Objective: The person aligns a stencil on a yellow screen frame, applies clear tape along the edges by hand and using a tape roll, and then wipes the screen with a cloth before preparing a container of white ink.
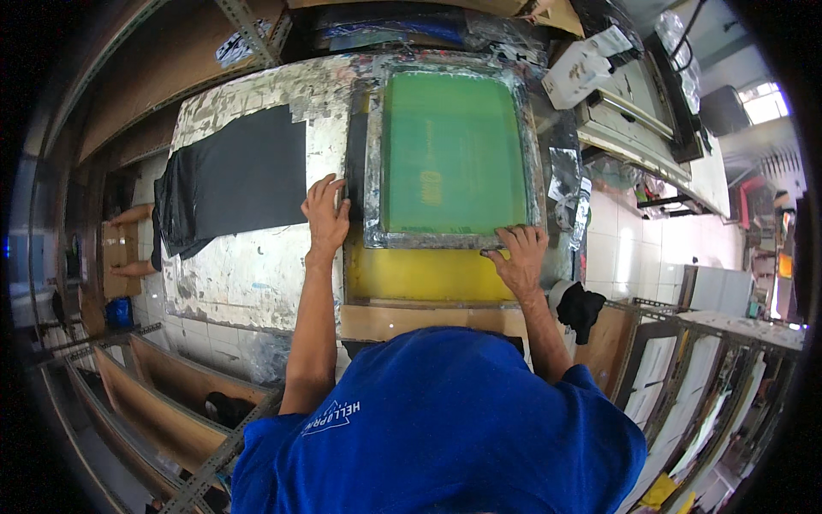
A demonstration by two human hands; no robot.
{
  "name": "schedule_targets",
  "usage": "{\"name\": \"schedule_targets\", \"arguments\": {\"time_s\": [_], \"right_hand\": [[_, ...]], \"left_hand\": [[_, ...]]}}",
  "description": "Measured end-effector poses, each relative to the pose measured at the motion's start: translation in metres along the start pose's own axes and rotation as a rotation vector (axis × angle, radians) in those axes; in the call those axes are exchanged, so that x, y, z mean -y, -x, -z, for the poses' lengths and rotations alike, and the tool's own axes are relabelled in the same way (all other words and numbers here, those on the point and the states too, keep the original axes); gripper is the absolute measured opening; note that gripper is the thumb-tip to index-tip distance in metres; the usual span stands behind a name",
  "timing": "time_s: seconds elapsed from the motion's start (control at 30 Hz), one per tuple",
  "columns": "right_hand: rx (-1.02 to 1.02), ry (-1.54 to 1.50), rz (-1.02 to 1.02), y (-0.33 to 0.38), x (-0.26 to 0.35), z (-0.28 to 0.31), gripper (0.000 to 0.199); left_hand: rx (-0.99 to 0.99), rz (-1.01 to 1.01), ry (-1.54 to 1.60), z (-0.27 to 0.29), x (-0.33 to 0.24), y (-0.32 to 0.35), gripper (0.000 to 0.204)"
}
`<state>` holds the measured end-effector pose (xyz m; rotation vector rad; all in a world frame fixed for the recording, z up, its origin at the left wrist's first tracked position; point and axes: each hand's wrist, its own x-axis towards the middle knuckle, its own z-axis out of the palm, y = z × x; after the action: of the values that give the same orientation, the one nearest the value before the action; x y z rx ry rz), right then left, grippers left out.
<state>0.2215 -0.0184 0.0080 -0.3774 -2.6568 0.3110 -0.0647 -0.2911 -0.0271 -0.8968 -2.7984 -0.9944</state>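
Note:
A screen printing frame (374, 171) with green mesh (454, 154) lies ahead of me, a faint yellowish design showing in the mesh. My right hand (521, 257) is closed on its near right corner, fingers over the rim and thumb below. My left hand (327, 218) lies at the right edge of the paint-stained white board (257, 287), left of the frame, its fingers and thumb apart. A black cloth (248, 176), apparently a garment, is spread flat on that board, bunched at its left end. Under the frame's near side a yellow surface (428, 272) shows.
Two bare limbs (133, 214) of another person show beyond the board's left end. Shelving (197, 368) stands at lower left, a rack (685, 377) at lower right. A white container (586, 68) is at the far right. Black cloth (580, 310) hangs by my right forearm.

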Motion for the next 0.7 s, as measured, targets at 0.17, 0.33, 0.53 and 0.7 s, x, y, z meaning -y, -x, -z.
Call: {"name": "schedule_targets", "arguments": {"time_s": [0.17,0.33,0.53,0.7], "right_hand": [[-0.075,0.010,0.079,-0.032,0.000,0.044,0.053],[-0.167,0.057,0.203,-0.111,0.002,0.116,0.053],[-0.645,0.150,0.494,-0.253,-0.019,0.167,0.039],[-0.756,0.050,0.374,-0.378,-0.038,0.179,0.021]], "left_hand": [[-0.025,0.015,0.024,-0.001,0.016,0.008,0.040],[-0.121,-0.040,0.062,-0.008,0.033,0.021,0.048],[-0.218,0.034,0.073,-0.014,0.027,0.043,0.047],[-0.259,0.087,0.178,-0.019,0.023,0.044,0.047]]}}
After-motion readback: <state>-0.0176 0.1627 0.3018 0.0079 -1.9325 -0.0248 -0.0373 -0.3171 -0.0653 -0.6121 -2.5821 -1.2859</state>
